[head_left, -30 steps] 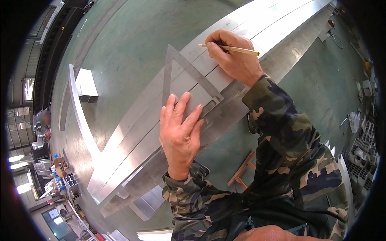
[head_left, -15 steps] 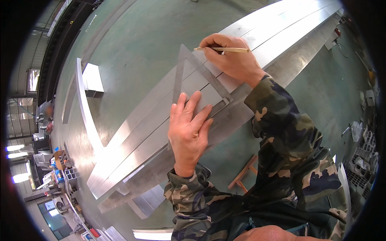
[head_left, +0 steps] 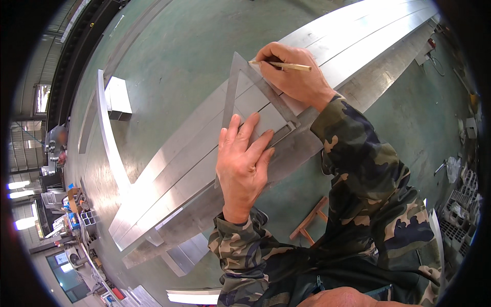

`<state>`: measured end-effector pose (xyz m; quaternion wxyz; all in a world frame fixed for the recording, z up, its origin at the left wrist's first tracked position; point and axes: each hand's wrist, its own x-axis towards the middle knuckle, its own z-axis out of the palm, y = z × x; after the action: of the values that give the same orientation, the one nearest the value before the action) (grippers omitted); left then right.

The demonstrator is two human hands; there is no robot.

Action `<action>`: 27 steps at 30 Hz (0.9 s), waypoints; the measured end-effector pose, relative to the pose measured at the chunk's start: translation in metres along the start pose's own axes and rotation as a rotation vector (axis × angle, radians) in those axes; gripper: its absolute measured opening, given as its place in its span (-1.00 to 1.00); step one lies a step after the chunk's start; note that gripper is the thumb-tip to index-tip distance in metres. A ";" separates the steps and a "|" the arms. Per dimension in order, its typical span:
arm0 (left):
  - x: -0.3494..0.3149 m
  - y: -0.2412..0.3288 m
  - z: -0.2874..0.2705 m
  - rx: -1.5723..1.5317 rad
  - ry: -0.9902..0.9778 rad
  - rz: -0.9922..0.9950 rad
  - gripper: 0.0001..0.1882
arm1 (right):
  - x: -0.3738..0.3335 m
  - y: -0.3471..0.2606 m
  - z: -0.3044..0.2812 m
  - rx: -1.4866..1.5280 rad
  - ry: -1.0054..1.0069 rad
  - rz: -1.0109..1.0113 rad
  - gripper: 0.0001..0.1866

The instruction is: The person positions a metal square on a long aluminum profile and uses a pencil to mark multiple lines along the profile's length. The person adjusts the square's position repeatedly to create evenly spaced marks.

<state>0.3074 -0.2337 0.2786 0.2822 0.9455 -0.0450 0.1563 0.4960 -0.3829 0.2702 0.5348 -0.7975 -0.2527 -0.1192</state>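
Long aluminium profiles (head_left: 169, 174) run from seven o'clock up to one o'clock across the green floor (head_left: 174, 56). On them, at centre, lies a metal set square (head_left: 236, 77). The left hand (head_left: 244, 161) presses flat, fingers spread, on its lower edge. At twelve o'clock the right hand (head_left: 294, 77) pinches a pencil (head_left: 281, 65), tip against the square.

The left hand (head_left: 244, 161) is pressing flat on a metal square (head_left: 236, 77) lying on long aluminium profiles (head_left: 169, 169), while the right hand (head_left: 294, 77) is holding a pencil (head_left: 281, 65) against the square's edge.
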 end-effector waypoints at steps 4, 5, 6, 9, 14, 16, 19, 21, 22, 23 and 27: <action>0.001 0.000 0.002 0.002 -0.008 0.002 -0.63 | -0.001 0.002 -0.002 0.047 0.007 -0.013 -0.83; 0.001 -0.001 0.001 0.001 -0.007 0.002 -0.63 | -0.002 -0.001 -0.002 0.053 -0.006 0.020 -0.83; 0.000 -0.001 0.001 0.000 -0.007 0.001 -0.63 | -0.002 -0.004 -0.005 0.059 -0.019 0.053 -0.83; 0.001 -0.001 0.001 0.008 -0.010 0.004 -0.63 | -0.003 -0.008 -0.011 0.044 -0.038 0.081 -0.83; 0.002 -0.001 0.003 0.006 -0.011 0.006 -0.63 | -0.004 -0.009 -0.021 0.027 -0.046 0.059 -0.82; 0.001 -0.003 0.003 0.011 -0.008 0.016 -0.63 | -0.006 -0.012 -0.027 0.019 -0.064 0.055 -0.82; 0.000 -0.007 0.004 0.023 0.000 0.044 -0.63 | -0.009 -0.016 -0.034 -0.032 -0.108 0.062 -0.86; 0.001 -0.006 0.006 0.017 0.000 0.050 -0.63 | -0.010 -0.017 -0.041 -0.031 -0.145 0.094 -0.85; 0.002 -0.006 0.007 0.015 0.000 0.052 -0.63 | -0.010 -0.018 -0.044 -0.032 -0.163 0.110 -0.85; 0.003 -0.006 0.008 0.012 0.000 0.054 -0.62 | -0.011 -0.018 -0.049 -0.046 -0.187 0.114 -0.85; 0.000 -0.005 0.003 0.010 -0.013 0.004 -0.62 | -0.012 -0.018 -0.046 0.005 -0.220 0.135 -0.82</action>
<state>0.3090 -0.2307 0.2736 0.2770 0.9477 -0.0480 0.1511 0.4798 -0.4233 0.2975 0.5127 -0.8195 -0.2559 0.0057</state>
